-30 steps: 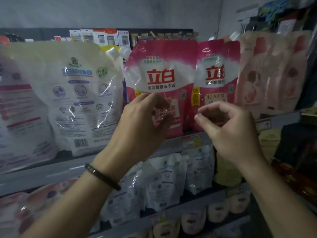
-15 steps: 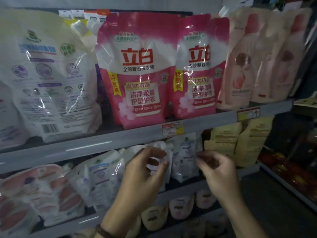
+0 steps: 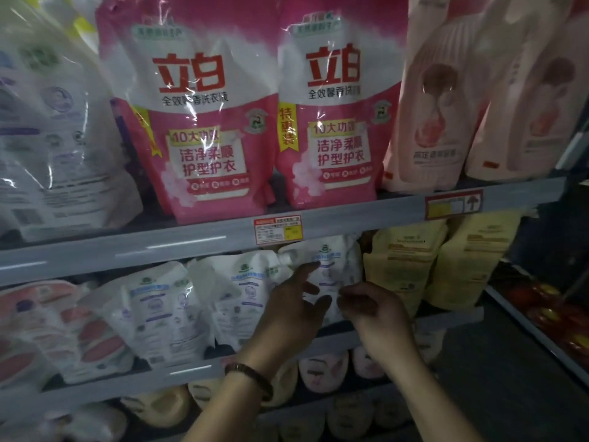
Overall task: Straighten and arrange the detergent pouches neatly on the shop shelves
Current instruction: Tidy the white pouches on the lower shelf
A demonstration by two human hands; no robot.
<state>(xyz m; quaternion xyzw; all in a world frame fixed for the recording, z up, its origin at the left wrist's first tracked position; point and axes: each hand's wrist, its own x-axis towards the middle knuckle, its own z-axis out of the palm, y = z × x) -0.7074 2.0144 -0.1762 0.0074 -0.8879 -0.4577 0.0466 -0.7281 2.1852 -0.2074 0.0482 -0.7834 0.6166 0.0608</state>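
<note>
2 hands (image 3: pixel 296 311) (image 3: pixel 374 311) before white pouch (image 3: pixel 333 261), perhaps touching

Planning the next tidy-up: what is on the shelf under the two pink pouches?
White pouches, some leaning. The left hand and right hand cover the rightmost one's lower front.

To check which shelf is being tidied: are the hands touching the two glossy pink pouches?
No, the left hand and right hand are at a white plastic spouted pouch one shelf below.
</note>
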